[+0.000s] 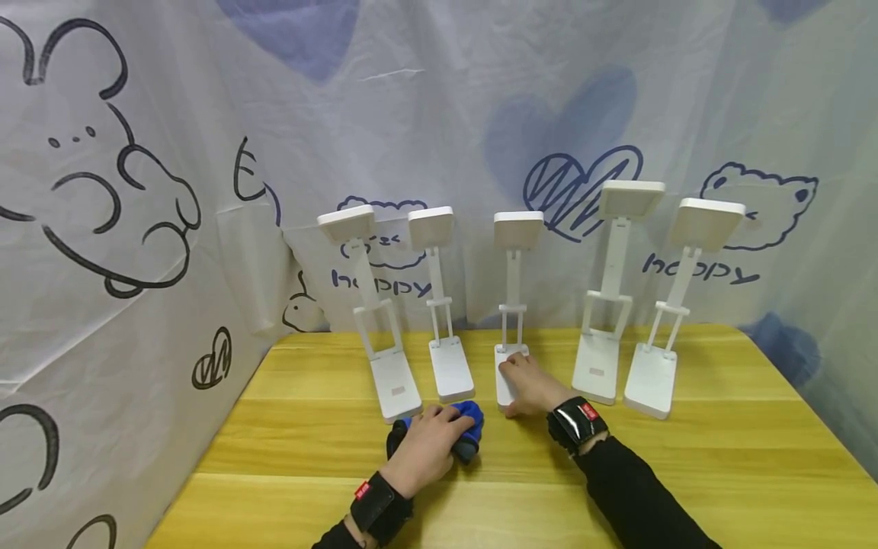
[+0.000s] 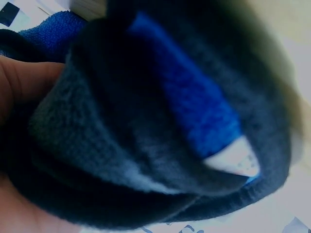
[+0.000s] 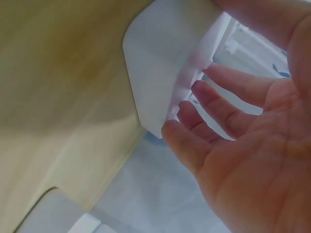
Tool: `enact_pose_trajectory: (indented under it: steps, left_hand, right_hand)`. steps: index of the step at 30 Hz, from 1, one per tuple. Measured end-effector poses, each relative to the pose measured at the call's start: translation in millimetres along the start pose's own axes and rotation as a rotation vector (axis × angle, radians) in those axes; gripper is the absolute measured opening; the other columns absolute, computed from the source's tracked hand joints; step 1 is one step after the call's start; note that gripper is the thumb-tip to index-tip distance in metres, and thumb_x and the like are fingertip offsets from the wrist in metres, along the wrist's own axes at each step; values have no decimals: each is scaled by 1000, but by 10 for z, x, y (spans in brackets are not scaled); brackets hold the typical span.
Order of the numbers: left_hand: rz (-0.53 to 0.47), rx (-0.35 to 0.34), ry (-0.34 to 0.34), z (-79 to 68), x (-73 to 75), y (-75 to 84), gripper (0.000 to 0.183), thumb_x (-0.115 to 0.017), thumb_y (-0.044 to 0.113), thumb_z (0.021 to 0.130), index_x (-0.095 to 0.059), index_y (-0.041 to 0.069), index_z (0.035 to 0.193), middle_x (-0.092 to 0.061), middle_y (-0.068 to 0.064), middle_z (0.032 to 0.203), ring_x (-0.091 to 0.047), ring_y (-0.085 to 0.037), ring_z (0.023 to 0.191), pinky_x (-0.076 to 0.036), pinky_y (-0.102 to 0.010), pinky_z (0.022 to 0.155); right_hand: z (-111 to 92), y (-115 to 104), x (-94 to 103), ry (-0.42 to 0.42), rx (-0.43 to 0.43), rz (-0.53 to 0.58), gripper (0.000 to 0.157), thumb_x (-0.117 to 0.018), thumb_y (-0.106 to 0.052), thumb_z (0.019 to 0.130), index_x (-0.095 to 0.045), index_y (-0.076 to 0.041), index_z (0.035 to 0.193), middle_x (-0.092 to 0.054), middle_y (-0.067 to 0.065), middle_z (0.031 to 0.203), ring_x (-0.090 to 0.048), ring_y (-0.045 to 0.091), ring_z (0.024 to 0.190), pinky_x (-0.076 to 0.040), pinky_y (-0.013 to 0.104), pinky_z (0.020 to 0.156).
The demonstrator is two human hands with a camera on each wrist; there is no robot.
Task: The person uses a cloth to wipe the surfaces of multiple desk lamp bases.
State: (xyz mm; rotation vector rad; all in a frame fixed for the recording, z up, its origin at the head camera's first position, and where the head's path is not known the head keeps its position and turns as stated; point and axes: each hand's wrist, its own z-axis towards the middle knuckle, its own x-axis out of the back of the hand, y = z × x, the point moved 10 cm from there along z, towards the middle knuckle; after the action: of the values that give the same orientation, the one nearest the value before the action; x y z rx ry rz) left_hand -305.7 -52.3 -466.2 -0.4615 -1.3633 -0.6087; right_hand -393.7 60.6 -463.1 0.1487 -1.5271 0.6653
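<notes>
Black sleeves extend over the wooden table; the left hand grips a bunched blue-and-black cloth before the lamps, while the right hand grips the middle lamp's base.

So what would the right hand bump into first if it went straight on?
The middle lamp's base: the right hand is touching it now. Past that, probably the next lamp's base on the left, though depth is hard to judge.
</notes>
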Motion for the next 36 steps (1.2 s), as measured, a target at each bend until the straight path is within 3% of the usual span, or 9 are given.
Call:
enact_pose_trajectory:
  steps: [11, 28, 36]
  left_hand:
    - [0, -7, 0, -3, -8, 8, 50, -63, 2, 79, -60, 21, 126, -60, -8, 122, -53, -32, 106, -52, -54, 77]
    - [6, -8, -23, -2, -20, 10, 50, -64, 3, 80, -60, 22, 126, -59, -9, 126, -51, -33, 109, -51, -56, 80]
    - [7, -6, -21, 5, -31, 7, 50, -64, 4, 81, -59, 22, 127, -58, -9, 126, -51, -34, 110, -51, -56, 80]
  right_hand:
    - [170, 67, 29, -16, -20, -28, 73, -85, -19, 62, -52, 4, 123, -49, 25, 121, -43, 41, 109, -44, 52, 93]
    - [227, 170, 6, -33, -45, -23, 76, -82, -18, 68, -47, 5, 132, -47, 27, 127, -42, 40, 114, -40, 51, 99]
    - [192, 215, 9, 4, -24, 33, 72, -79, -23, 73, -48, 4, 132, -46, 28, 129, -41, 41, 116, -40, 53, 99]
